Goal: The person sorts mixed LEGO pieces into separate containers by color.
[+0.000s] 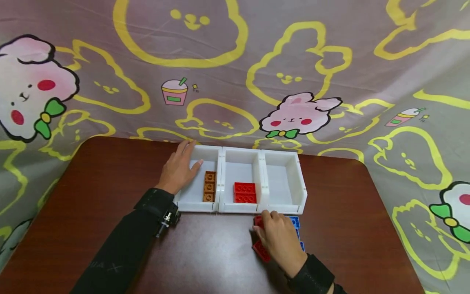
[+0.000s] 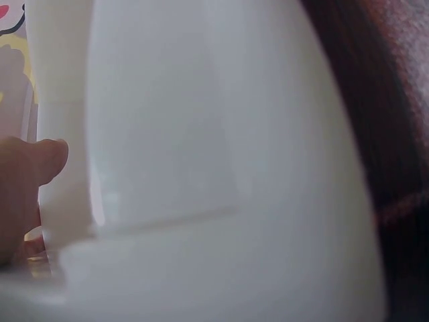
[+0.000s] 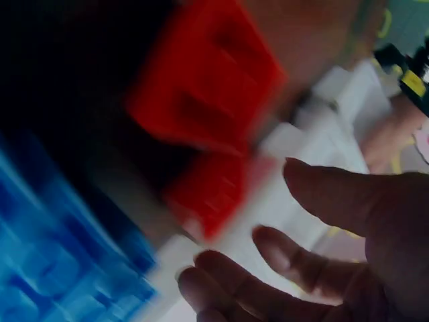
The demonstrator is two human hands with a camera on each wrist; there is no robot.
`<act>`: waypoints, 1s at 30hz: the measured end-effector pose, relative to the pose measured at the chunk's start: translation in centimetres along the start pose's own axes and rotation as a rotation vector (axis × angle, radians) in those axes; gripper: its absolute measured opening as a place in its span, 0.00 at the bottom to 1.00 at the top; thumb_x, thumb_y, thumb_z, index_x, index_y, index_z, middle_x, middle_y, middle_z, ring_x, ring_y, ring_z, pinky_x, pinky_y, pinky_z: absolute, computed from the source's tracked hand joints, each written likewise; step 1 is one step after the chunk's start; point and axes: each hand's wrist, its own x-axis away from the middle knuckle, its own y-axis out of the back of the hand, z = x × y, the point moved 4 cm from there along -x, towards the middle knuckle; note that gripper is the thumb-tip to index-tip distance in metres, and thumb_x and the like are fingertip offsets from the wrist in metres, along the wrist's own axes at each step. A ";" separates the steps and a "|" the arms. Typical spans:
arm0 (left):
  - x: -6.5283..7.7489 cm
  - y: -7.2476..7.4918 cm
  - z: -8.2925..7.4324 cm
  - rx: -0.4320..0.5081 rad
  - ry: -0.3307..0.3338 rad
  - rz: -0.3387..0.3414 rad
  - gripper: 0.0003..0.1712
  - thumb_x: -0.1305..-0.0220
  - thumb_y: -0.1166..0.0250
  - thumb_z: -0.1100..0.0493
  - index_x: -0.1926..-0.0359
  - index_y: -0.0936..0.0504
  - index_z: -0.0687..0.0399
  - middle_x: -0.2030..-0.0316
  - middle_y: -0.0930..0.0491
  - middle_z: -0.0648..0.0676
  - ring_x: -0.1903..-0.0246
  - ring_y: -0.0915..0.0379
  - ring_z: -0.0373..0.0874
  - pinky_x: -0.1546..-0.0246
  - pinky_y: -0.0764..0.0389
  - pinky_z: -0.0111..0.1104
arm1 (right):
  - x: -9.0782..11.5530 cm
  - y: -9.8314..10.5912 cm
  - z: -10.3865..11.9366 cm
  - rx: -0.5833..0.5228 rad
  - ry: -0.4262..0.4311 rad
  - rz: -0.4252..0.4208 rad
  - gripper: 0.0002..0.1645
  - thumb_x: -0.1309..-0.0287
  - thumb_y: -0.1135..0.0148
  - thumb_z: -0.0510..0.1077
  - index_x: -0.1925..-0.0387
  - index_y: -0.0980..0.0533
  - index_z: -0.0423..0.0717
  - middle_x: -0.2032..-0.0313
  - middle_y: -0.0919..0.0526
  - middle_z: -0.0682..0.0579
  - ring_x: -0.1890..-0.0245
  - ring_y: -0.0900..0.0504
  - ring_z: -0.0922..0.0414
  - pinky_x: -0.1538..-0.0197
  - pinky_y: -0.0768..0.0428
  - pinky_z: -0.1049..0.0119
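- grip, left hand (image 1: 177, 170): fingers extended, thumb apart, holding nothing; the hand lies across the left wall of the left bin (image 1: 192, 188).
- grip, right hand (image 1: 280, 241): thumb and fingers parted in the right wrist view, with nothing between them; contact with the loose red blocks (image 1: 261, 251) cannot be told.
- left bin: three brown blocks (image 1: 209, 187) in a near-to-far row beside its right wall.
- middle bin (image 1: 238, 171): two stored red blocks (image 1: 245, 188), side by side near the near wall.
- near side of the right bin (image 1: 279, 179): loose red blocks at the left of the right hand, partly covered; blue blocks (image 1: 295, 222) show past its right side.
- caution: a careless pinch could drag blue blocks along, because both colours lie close under one hand.
- caution: uneven pressure from the left hand could shift the bins.
- surface: dark red-brown table (image 1: 341, 220), glossy, with a pale reflection on the near side.
- room: printed cloth (image 1: 220, 81) with yellow outlines and rabbit heads, at far, left and right.
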 end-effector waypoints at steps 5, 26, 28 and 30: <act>0.0 -0.2 0.2 -0.005 0.015 0.017 0.42 0.26 0.40 0.49 0.20 0.49 0.56 0.23 0.51 0.63 0.34 0.38 0.70 0.44 0.28 0.61 | 0.3 -1.7 0.0 -0.010 -0.077 0.054 0.22 0.49 0.21 0.46 0.66 0.25 0.39 0.75 0.19 0.45 0.73 0.17 0.49 0.67 0.17 0.52; 0.0 0.4 0.0 -0.009 0.028 0.005 0.41 0.26 0.39 0.50 0.21 0.47 0.55 0.23 0.50 0.62 0.34 0.38 0.69 0.43 0.28 0.61 | -6.5 3.0 2.9 -0.174 0.458 0.010 0.23 0.53 0.22 0.34 0.52 0.19 0.39 0.55 0.16 0.45 0.52 0.18 0.48 0.48 0.18 0.51; 0.0 0.3 0.0 -0.009 0.030 0.007 0.41 0.26 0.39 0.50 0.21 0.47 0.55 0.23 0.50 0.62 0.34 0.38 0.68 0.42 0.29 0.61 | -7.6 2.8 3.0 -0.161 0.462 0.015 0.21 0.50 0.24 0.33 0.52 0.19 0.41 0.55 0.17 0.45 0.52 0.18 0.46 0.48 0.18 0.51; 0.0 0.3 0.0 -0.009 0.032 0.009 0.42 0.26 0.39 0.50 0.21 0.48 0.55 0.23 0.50 0.62 0.34 0.39 0.68 0.41 0.30 0.61 | -8.4 2.3 3.0 -0.146 0.445 0.024 0.20 0.48 0.27 0.32 0.52 0.19 0.42 0.56 0.17 0.44 0.54 0.17 0.45 0.50 0.17 0.51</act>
